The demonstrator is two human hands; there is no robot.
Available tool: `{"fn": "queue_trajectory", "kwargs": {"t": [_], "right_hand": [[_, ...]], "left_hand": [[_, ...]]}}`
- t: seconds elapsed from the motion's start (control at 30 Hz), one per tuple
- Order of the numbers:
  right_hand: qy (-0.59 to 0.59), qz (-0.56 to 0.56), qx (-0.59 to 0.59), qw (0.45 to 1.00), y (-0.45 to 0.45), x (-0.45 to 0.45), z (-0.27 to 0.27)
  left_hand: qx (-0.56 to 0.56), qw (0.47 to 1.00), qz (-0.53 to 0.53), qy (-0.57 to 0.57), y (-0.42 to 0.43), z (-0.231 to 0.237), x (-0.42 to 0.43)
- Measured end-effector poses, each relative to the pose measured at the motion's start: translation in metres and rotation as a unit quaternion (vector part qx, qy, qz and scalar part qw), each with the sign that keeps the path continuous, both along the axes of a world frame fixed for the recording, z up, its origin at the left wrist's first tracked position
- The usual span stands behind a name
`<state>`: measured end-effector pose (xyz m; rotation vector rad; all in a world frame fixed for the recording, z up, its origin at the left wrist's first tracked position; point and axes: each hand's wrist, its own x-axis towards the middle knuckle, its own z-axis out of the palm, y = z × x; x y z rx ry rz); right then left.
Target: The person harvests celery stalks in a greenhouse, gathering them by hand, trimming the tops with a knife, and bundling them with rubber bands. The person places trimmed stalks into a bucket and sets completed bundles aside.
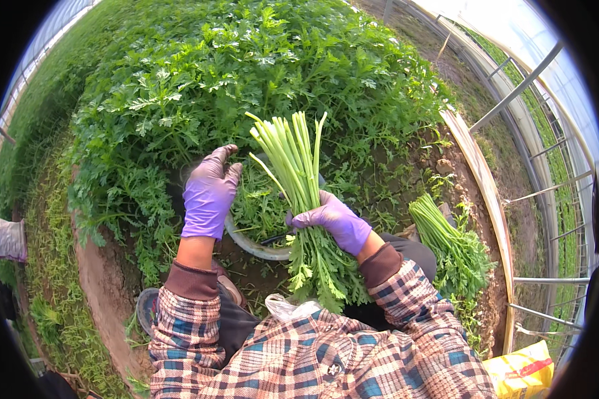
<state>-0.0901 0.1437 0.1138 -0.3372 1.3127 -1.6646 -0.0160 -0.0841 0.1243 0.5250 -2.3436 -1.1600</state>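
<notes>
My right hand, in a soiled purple glove, grips a bunch of leafy greens around the stems. The pale cut stem ends point up and away, and the lobed leaves hang down towards my lap. To the left of the bunch is my left hand, gloved the same way, raised with thumb and fingers apart and nothing between them. Below the hands a grey rounded rim curves around loose leaves; the bunch hides part of it. A second bunch of greens lies on the ground to the right.
Dense green plants fill the bed ahead. A pale board-like edging runs along the right, beside metal greenhouse poles. A yellow printed bag lies at lower right. Clear plastic rests near my lap.
</notes>
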Motion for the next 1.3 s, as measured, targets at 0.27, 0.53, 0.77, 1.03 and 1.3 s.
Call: {"fn": "queue_trajectory", "kwargs": {"t": [0.27, 0.53, 0.77, 1.03, 1.3], "right_hand": [[0.077, -0.007, 0.097, 0.992, -0.009, 0.009, -0.006], [0.112, 0.006, 0.106, 0.988, -0.01, 0.01, -0.007], [0.19, 0.043, 0.145, 0.97, -0.013, 0.01, -0.02], [0.154, 0.024, 0.115, 0.981, -0.005, 0.005, -0.012], [0.015, -0.033, -0.018, 0.999, 0.003, -0.003, 0.017]], "left_hand": [[-0.269, 0.951, -0.15, 0.01, 0.062, 0.018, -0.005], [-0.191, 0.979, 0.012, 0.067, 0.023, 0.022, -0.007], [-0.181, 0.98, -0.081, 0.011, 0.043, 0.015, -0.001], [-0.264, 0.959, 0.084, -0.057, 0.002, 0.03, 0.001], [-0.155, 0.955, -0.056, -0.248, -0.037, 0.015, 0.019]]}}
